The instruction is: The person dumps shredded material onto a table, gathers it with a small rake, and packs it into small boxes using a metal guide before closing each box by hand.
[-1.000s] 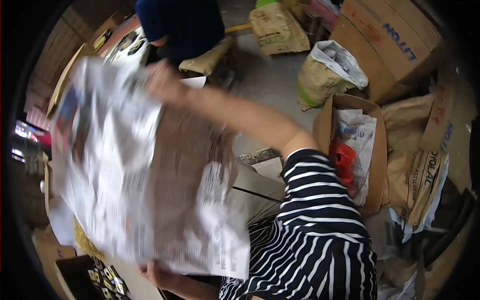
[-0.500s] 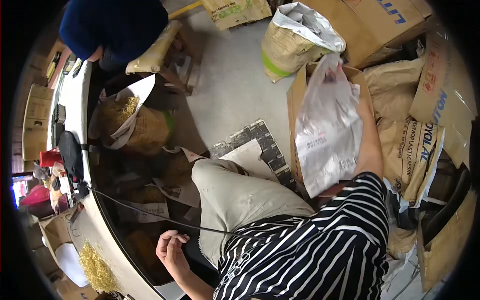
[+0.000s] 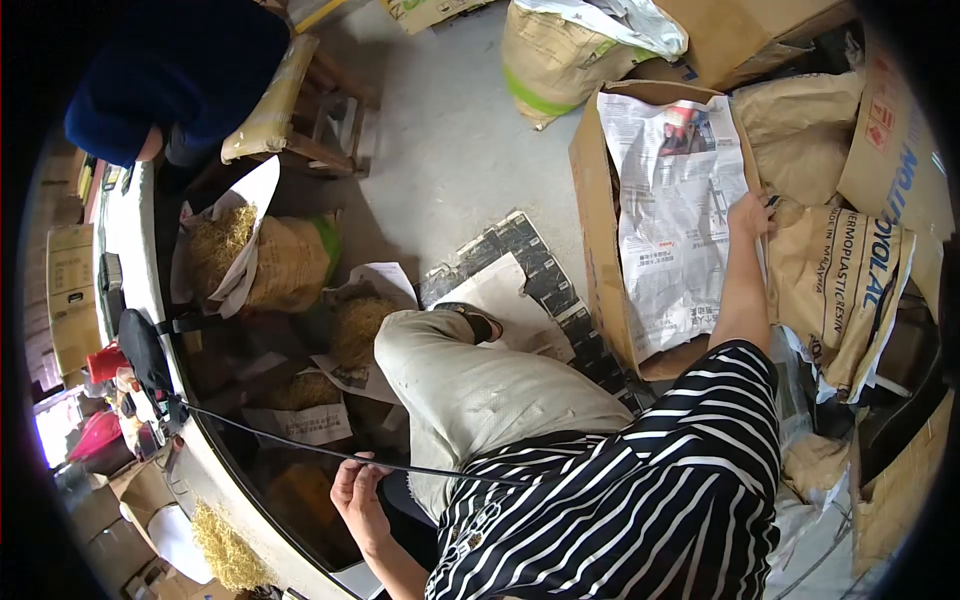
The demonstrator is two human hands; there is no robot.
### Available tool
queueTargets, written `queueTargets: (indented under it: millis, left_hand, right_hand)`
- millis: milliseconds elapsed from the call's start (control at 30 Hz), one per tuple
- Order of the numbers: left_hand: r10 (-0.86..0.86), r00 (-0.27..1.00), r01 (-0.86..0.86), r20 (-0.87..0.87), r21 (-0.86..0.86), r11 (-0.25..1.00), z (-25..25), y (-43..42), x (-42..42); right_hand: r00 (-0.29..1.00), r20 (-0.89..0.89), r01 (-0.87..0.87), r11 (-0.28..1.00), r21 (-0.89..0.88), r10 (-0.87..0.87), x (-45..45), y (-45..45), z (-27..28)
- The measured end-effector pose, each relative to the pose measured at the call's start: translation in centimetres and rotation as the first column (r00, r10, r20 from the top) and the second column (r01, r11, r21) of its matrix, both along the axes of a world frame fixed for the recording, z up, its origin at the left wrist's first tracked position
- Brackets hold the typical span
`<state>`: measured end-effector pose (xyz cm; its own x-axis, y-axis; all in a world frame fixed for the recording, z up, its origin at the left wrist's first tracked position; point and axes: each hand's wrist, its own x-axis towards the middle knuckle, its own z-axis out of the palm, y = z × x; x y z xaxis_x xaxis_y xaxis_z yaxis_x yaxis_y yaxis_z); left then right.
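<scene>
A sheet of printed newspaper (image 3: 672, 235) lies spread over the cardboard box (image 3: 598, 250), covering most of its opening. At the box's right edge, my right hand (image 3: 748, 215) has its fingers bent at the margin of the sheet; the box rim there is partly hidden. My left hand (image 3: 360, 500) is raised near my lap, its fingers loosely curled together, with nothing visible in them. A thin black cable (image 3: 300, 433) passes across the view by its fingertips.
Behind the box stands a paper sack (image 3: 555, 60). Brown resin sacks (image 3: 825, 290) lie right of it. Sacks of golden strands (image 3: 225, 240) sit under the curved table (image 3: 215, 470). A person in a dark blue cap (image 3: 170, 90) is at the upper left, by a stool (image 3: 285, 100).
The newspaper, upright and crumpled in my right hand before, now lies flatter over the box. My right hand has come into sight at the box's right edge. My left hand moved slightly right.
</scene>
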<state>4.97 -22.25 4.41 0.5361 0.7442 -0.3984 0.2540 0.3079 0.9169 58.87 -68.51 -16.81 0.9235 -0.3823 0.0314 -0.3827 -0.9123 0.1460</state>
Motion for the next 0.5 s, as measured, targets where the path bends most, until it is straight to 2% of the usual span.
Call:
queueTargets:
  millis: [67, 133, 200, 333, 367, 467, 500]
  left_hand:
    - [0.003, 1.0, -0.003, -0.02, -0.008, 1.0, -0.3, -0.5, -0.4]
    - [0.014, 0.998, -0.015, -0.055, -0.018, 1.0, -0.4, -0.8, -0.7]
    - [0.025, 0.998, -0.027, -0.054, -0.038, 0.999, -0.9, -1.1, -1.1]
    - [-0.029, 0.996, 0.024, -0.079, -0.059, 0.998, -1.1, -1.8, -1.4]
    - [-0.03, 0.996, 0.025, -0.086, -0.063, 0.998, -1.2, -2.0, -1.5]
    - [-0.028, 0.996, 0.021, -0.086, -0.075, 0.997, -1.7, -2.1, -2.3]
    - [-0.028, 0.994, 0.02, -0.101, -0.074, 0.997, -1.6, -2.0, -2.5]
  right_hand:
    - [0.997, 0.033, -0.058, 0.989, -0.138, 0.064, 0.0, 2.2, 0.1]
    - [0.946, 0.148, -0.296, 0.955, 0.034, 0.288, -1.1, 5.9, -0.6]
    - [0.91, 0.062, -0.414, 0.901, 0.128, 0.41, -5.3, 11.6, 1.4]
    - [0.858, -0.075, -0.464, 0.828, 0.315, 0.509, -11.5, 16.4, -1.8]
    - [0.838, -0.202, -0.443, 0.849, 0.288, 0.506, -12.3, 16.6, -2.1]
    - [0.825, -0.35, -0.445, 0.892, 0.081, 0.444, -12.0, 12.4, -8.1]
    - [0.882, -0.321, -0.333, 0.939, 0.091, 0.344, -11.0, 10.5, -10.3]
